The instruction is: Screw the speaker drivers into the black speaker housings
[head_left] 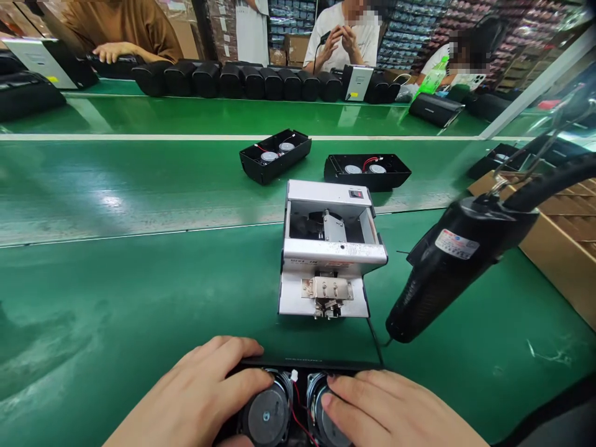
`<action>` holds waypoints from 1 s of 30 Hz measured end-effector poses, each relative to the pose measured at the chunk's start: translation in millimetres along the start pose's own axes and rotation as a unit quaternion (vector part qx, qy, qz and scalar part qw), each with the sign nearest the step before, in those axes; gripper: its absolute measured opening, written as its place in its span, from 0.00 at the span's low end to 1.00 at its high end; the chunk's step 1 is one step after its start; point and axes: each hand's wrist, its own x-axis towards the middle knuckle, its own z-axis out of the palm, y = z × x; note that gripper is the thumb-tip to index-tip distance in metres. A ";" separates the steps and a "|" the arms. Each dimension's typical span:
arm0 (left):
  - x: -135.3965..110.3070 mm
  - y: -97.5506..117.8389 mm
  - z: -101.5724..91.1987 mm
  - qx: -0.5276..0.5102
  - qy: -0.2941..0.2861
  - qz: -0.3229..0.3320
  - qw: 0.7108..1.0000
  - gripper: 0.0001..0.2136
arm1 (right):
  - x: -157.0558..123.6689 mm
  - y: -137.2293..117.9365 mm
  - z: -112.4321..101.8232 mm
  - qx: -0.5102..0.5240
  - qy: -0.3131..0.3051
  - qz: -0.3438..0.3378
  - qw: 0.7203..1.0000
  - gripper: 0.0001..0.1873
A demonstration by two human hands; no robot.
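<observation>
- Green conveyor matting (pixel 116 292) covers the whole bench, with a paler worn belt band running across it beyond the white metal screw feeder box (pixel 328 248), the landmark at centre.
- Behind the feeder, along the far edge, a long row of black rounded speaker casings (pixel 242 79) stands shoulder to shoulder; three co-workers sit past it, one in a brown top, one in a white shirt with hands raised together.
- Right of the feeder, a black hanging power screwdriver with a red-and-white label (pixel 447 267) tilts nose-down towards the mat, its cable leading up and right; a cardboard box (pixel 563 248) lies beyond it.
- Just behind the feeder, two open black plastic speaker shells (pixel 274 155) (pixel 367 171) rest on the belt, each showing two round drivers and red wires.
- Directly in front of the feeder, at the near edge, lies the open black speaker housing with two grey round drivers (pixel 293 410), long axis running left to right.
- Left hand (pixel 200 397) lies flat over the housing's left end, fingers spread and pressing on the left driver's rim, not clenched.
- Right hand (pixel 391 413) rests likewise on the right driver, fingertips (pixel 330 397) pointing inward; both hands sit equally close, touching it.
</observation>
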 end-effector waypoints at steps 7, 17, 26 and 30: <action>6.0 14.3 -7.7 -0.034 -0.013 -0.051 0.998 0.32 | 6.4 -3.2 -6.7 -0.008 0.000 0.010 1.000 0.30; 17.3 30.5 -20.3 -0.054 -0.091 -0.135 0.985 0.29 | -13.8 -10.6 -10.2 0.063 -0.059 0.061 0.994 0.33; 27.1 42.7 -25.0 -0.041 -0.115 -0.168 0.978 0.25 | -14.2 -15.2 -9.7 0.068 -0.053 0.089 0.992 0.43; 26.6 41.7 -22.9 -0.036 -0.110 -0.167 0.979 0.25 | -12.4 -13.1 -9.8 0.061 -0.071 0.075 0.993 0.26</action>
